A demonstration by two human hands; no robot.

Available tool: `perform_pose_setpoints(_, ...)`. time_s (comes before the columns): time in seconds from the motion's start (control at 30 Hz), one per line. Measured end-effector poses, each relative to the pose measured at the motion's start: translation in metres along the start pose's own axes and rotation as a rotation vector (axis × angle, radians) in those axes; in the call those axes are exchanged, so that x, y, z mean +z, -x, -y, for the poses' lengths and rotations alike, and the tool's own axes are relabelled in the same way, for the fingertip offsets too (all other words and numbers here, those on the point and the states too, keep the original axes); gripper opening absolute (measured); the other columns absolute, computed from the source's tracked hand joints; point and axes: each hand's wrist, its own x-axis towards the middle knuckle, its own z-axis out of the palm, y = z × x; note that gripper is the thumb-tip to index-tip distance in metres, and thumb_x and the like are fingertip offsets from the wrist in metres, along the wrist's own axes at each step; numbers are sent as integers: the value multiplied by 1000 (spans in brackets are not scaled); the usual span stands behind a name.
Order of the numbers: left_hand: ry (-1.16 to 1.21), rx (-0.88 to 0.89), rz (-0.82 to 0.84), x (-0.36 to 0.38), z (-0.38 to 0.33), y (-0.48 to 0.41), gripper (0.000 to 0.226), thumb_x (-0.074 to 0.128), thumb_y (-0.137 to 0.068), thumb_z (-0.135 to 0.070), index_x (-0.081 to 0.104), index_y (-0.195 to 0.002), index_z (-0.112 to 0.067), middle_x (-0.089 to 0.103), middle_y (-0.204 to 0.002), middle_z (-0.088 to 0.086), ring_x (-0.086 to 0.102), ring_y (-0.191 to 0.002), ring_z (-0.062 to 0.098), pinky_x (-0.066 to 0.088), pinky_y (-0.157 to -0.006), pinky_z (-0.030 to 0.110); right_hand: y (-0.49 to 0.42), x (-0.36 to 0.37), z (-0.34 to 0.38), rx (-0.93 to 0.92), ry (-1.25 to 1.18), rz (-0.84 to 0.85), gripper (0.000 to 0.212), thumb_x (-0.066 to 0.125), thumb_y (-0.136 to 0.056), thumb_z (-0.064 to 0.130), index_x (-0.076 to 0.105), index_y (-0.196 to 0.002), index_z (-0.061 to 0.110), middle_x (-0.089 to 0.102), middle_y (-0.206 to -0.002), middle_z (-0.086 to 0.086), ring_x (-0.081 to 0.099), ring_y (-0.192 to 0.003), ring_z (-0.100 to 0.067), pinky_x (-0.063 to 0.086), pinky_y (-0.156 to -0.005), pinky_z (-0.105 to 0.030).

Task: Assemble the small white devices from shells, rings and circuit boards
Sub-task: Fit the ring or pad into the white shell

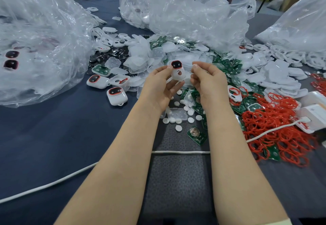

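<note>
My left hand [161,85] grips a small white device shell [177,72] with a dark, red-rimmed window at its top and a round hole in its face. My right hand [206,80] is right beside it, thumb and forefinger pinching a small white disc [195,65] close to the shell. Both hands hover above the heap of parts at the table's middle. Two assembled white devices [116,95] lie to the left. Green circuit boards [196,134] and red rings [275,129] lie to the right.
Big clear plastic bags [40,36] of parts stand at the left, back and right. Translucent covers [139,57], white shells [282,76] and loose white discs [178,127] litter the dark blue cloth [53,136]. A white cable [180,152] runs under my arms from a white box [312,117].
</note>
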Motion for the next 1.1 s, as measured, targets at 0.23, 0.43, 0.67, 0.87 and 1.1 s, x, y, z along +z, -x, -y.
perform_pose_setpoints(0.23,-232,141,26,5,5,3,13,56,-97,-12,55,-84,-17,61,-95,5,59,-86,16,53,-71,22,2,7,1,5,-31,85,16,58,-91,0,66,-83,12,65,-68,0,62,-57,-3,50,-59,-15)
perform_pose_setpoints(0.43,-481,319,43,7,10,4,15,55,-97,-13,60,-83,-16,62,-86,5,62,-83,19,54,-85,29,3,9,2,37,-82,117,19,57,-91,-2,67,-84,13,69,-67,2,64,-58,-5,50,-58,-15)
perform_pose_setpoints(0.67,-512,479,-91,0,11,3,25,53,-94,-4,43,-106,-23,68,-97,12,73,-79,15,58,-82,37,3,10,0,-49,100,27,11,61,-90,5,63,-85,14,61,-75,-1,58,-59,-4,51,-62,-17)
perform_pose_setpoints(0.87,-480,410,-116,1,10,-1,16,53,-96,-9,52,-110,-16,68,-89,-1,68,-79,9,55,-86,33,7,12,2,-139,74,8,15,53,-95,6,53,-84,15,66,-72,-3,64,-61,-8,53,-61,-20)
perform_pose_setpoints(1.1,-477,389,-119,1,8,0,7,56,-95,-8,61,-98,-12,65,-87,0,64,-79,9,55,-73,18,7,8,5,-56,-24,11,14,59,-92,6,68,-87,17,57,-68,1,52,-56,-3,46,-58,-17)
